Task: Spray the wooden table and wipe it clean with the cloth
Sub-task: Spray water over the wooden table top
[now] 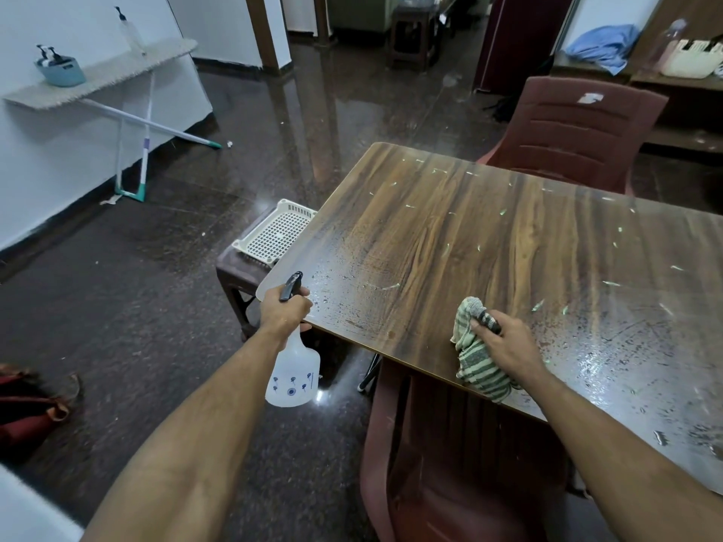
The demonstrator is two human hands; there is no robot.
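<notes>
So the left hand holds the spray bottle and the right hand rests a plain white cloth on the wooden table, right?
Not quite. The head view shows the cloth is green-and-grey striped, not plain white. The rest holds: the left hand holds the spray bottle, and the right hand rests the cloth on the table.

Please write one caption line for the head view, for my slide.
Left hand grips spray bottle at wet table corner; right hand holds cloth.
</notes>
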